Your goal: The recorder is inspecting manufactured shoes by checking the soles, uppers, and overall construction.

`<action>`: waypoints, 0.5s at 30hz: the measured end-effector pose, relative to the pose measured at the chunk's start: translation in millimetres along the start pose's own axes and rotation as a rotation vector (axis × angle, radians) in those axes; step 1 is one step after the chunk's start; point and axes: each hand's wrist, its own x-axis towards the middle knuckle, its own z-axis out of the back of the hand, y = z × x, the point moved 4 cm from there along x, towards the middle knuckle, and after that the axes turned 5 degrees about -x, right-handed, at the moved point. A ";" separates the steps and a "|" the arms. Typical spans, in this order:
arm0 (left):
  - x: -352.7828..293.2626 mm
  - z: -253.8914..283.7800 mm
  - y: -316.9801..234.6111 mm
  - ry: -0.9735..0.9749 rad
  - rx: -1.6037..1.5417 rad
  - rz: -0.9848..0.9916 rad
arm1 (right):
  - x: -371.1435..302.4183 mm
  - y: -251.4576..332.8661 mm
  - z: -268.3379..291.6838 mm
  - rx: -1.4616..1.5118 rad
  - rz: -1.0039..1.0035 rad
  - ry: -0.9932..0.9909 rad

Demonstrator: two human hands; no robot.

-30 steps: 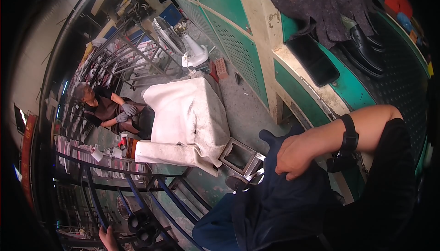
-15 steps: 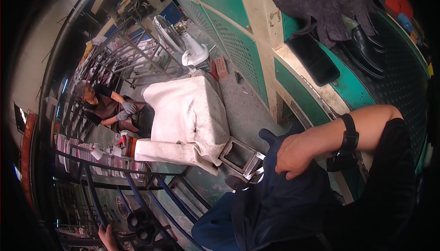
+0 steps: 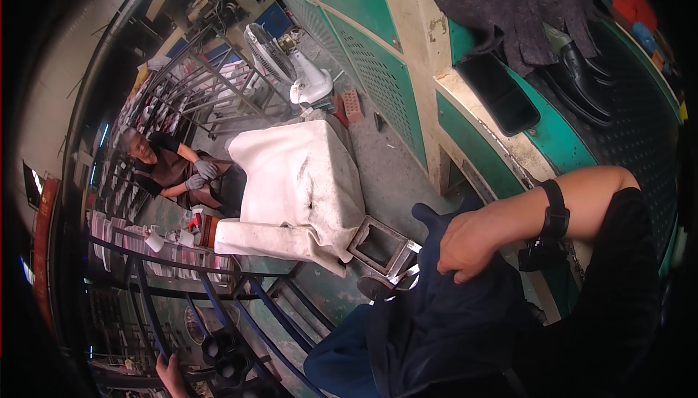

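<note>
At the lower left, my left hand [image 3: 171, 376] is closed around a dark metal bar [image 3: 150, 319] of a rack; only part of the hand shows. My right hand [image 3: 467, 247] rests palm down over my lap, its fingers curled and pressed against dark blue cloth [image 3: 436, 318]. A rounded fold of that cloth sticks out beyond the knuckles. The fingertips are partly hidden. There is a black band with a small dark device [image 3: 557, 221] on my right wrist. Black rounded parts [image 3: 227, 365] sit on the rack beside my left hand.
A stained white cloth [image 3: 291, 187] covers a boxy object ahead, next to an open metal frame [image 3: 385, 247]. Another person [image 3: 174, 169] sits beyond, wearing grey gloves. A fan [image 3: 280, 60] stands farther back. On the green machine [image 3: 552, 143] at right lie a phone [image 3: 496, 96] and black shoes [image 3: 578, 82].
Both my hands keep their places and their hold. The seated person's head has turned slightly.
</note>
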 end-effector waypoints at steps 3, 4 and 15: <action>-0.7 -0.1 1.7 -0.020 -0.001 0.019 | -0.8 0.7 1.8 -0.002 -0.009 0.024; -0.5 -0.1 2.1 -0.029 -0.003 0.016 | -1.0 0.8 2.0 -0.003 -0.009 0.023; -3.4 -1.3 -0.1 -0.029 -0.008 0.077 | -0.5 0.6 1.3 0.004 -0.009 0.017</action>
